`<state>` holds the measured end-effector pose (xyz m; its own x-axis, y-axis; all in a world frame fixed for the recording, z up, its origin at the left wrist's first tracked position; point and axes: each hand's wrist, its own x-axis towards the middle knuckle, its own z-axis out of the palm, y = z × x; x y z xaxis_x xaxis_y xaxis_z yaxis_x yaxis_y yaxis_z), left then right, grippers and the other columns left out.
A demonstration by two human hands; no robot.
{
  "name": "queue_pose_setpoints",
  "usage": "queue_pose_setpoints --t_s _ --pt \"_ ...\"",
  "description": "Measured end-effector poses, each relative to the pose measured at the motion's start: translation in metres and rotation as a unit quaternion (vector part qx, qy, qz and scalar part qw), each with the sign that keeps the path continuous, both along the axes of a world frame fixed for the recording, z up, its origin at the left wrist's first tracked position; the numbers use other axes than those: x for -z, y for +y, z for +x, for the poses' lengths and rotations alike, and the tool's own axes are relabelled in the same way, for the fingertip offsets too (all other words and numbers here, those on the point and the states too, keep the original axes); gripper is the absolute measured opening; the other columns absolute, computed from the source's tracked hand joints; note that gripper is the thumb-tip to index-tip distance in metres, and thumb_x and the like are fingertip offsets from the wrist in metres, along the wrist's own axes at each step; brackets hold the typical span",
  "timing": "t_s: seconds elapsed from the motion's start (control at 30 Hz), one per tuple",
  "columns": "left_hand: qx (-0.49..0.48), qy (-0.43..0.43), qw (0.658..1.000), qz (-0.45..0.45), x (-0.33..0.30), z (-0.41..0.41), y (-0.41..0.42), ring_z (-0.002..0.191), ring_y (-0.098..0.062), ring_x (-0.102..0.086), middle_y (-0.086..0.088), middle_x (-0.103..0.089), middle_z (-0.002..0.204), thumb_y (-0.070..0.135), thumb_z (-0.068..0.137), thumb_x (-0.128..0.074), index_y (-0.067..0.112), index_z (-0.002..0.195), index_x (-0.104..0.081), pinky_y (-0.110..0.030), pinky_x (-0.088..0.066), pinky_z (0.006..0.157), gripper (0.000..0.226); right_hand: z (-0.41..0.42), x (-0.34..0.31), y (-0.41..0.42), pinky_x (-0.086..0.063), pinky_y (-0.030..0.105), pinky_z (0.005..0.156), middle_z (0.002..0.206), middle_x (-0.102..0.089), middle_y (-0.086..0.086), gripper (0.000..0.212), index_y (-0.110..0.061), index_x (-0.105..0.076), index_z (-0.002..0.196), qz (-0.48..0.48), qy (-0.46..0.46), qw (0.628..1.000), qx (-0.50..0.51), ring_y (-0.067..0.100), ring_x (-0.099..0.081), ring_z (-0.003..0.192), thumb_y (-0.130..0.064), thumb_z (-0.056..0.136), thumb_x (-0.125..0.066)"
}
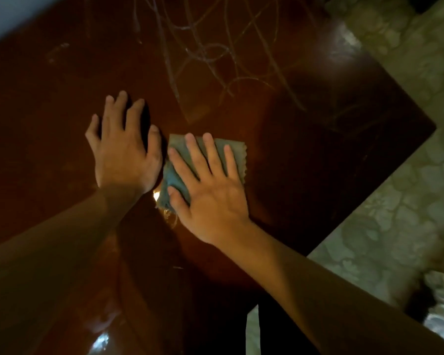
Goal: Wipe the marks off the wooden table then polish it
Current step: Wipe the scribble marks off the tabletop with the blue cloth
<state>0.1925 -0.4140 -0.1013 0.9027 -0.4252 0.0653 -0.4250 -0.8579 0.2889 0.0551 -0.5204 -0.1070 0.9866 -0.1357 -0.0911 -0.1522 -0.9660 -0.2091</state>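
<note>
While my right hand [210, 196] presses flat, fingers straight, on the folded cloth [237, 155] mid-counter [49, 149], my left hand [123, 149] rests open just beside it. Risk: cloth bunches or slides under a flat palm, smearing chalky marks [205, 52] toward the far edge. Patterned floor [395, 201] lies off the right corner; nothing blocks the reach.

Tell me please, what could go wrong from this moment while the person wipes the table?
The right hand presses a small cloth well short of the pale marks, so they may get missed. The cloth's frayed corner might shed threads. The left hand, flat on the table, may leave smudges.
</note>
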Motion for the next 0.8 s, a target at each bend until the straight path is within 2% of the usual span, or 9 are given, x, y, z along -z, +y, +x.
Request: queue_pose_setpoints --t_s 0.07,0.13,0.23,0.3,0.37,0.47,0.57,0.7,0.8 --pt "0.003 0.001 1.0 -0.001 0.002 -0.001 0.001 0.153 -0.024 -0.012 -0.009 -0.025 0.163 0.046 0.102 -0.029 0.017 0.151 -0.035 -0.051 -0.008 0.121 0.057 -0.003 0.0 -0.029 -0.009 0.052 0.126 0.169 -0.022 0.007 0.065 -0.028 -0.031 0.159 0.016 -0.03 0.999 -0.021 0.03 -0.014 0.157 -0.055 0.101 -0.036" --pt "0.01 0.0 1.0 -0.002 0.003 0.0 0.002 0.153 -0.025 -0.012 -0.01 -0.024 0.163 0.047 0.103 -0.029 0.017 0.151 -0.034 -0.051 -0.007 0.122 0.057 -0.002 -0.001 -0.08 -0.014 0.052 0.125 0.167 -0.027 0.01 0.065 -0.026 -0.035 0.158 -0.008 -0.033 0.999 0.015 0.033 -0.02 0.155 -0.054 0.1 -0.04" --pt "0.059 -0.031 0.998 -0.007 0.007 0.0 0.002 0.151 -0.028 -0.018 -0.013 -0.029 0.16 0.042 0.104 -0.029 0.014 0.15 -0.034 -0.053 -0.01 0.12 0.054 -0.008 -0.006 -0.155 -0.011 0.055 0.126 0.17 -0.018 0.011 0.068 -0.025 -0.025 0.161 -0.05 0.012 0.993 0.109 0.034 -0.012 0.157 -0.058 0.102 -0.031" --pt "0.119 -0.063 0.991 -0.012 0.009 -0.002 0.001 0.148 -0.029 -0.025 -0.014 -0.034 0.157 0.038 0.105 -0.028 0.013 0.149 -0.036 -0.053 -0.013 0.117 0.051 -0.023 -0.005 -0.156 -0.007 0.054 0.126 0.17 -0.014 0.01 0.068 -0.026 -0.02 0.162 -0.053 0.009 0.979 0.194 0.034 -0.008 0.157 -0.058 0.103 -0.027" --pt "0.135 -0.083 0.987 -0.019 0.01 -0.001 0.002 0.147 -0.03 -0.029 -0.014 -0.035 0.156 0.037 0.106 -0.028 0.013 0.149 -0.036 -0.052 -0.014 0.115 0.05 -0.041 0.001 -0.118 -0.007 0.055 0.126 0.17 -0.015 0.011 0.067 -0.026 -0.02 0.162 -0.049 -0.003 0.972 0.228 0.035 -0.009 0.157 -0.057 0.103 -0.026" --pt "0.136 -0.079 0.987 -0.016 0.014 0.0 0.004 0.147 -0.029 -0.029 -0.013 -0.036 0.156 0.039 0.106 -0.026 0.014 0.149 -0.037 -0.048 -0.013 0.115 0.051 -0.082 0.006 -0.046 -0.002 0.051 0.125 0.17 -0.015 0.007 0.067 -0.029 -0.025 0.16 -0.016 -0.009 0.994 0.11 0.032 -0.008 0.157 -0.057 0.101 -0.034" --pt "0.16 -0.066 0.985 -0.008 0.01 0.001 0.005 0.147 -0.029 -0.03 -0.012 -0.04 0.155 0.039 0.106 -0.024 0.013 0.148 -0.041 -0.047 -0.013 0.115 0.052 -0.109 0.004 -0.054 -0.005 0.051 0.126 0.169 -0.02 0.004 0.065 -0.03 -0.032 0.157 0.005 -0.008 1.0 0.024 0.028 -0.009 0.158 -0.057 0.098 -0.043" --pt "0.263 -0.065 0.962 -0.042 0.0 -0.032 -0.012 0.147 -0.028 -0.034 -0.011 -0.043 0.154 0.029 0.105 -0.033 0.011 0.143 -0.051 -0.053 -0.017 0.114 0.046 -0.103 -0.002 -0.133 -0.006 0.053 0.126 0.169 -0.019 0.007 0.069 -0.027 -0.03 0.159 -0.02 -0.009 0.983 0.18 0.031 -0.011 0.157 -0.058 0.098 -0.033" --pt "0.293 -0.026 0.952 -0.082 -0.007 -0.079 -0.042 0.147 -0.025 -0.033 -0.008 -0.043 0.154 0.028 0.105 -0.038 0.011 0.141 -0.055 -0.052 -0.017 0.116 0.043 -0.099 0.0 -0.136 -0.005 0.053 0.126 0.169 -0.018 0.008 0.067 -0.025 -0.029 0.16 -0.037 -0.03 0.962 0.268 0.031 -0.009 0.157 -0.056 0.101 -0.028"
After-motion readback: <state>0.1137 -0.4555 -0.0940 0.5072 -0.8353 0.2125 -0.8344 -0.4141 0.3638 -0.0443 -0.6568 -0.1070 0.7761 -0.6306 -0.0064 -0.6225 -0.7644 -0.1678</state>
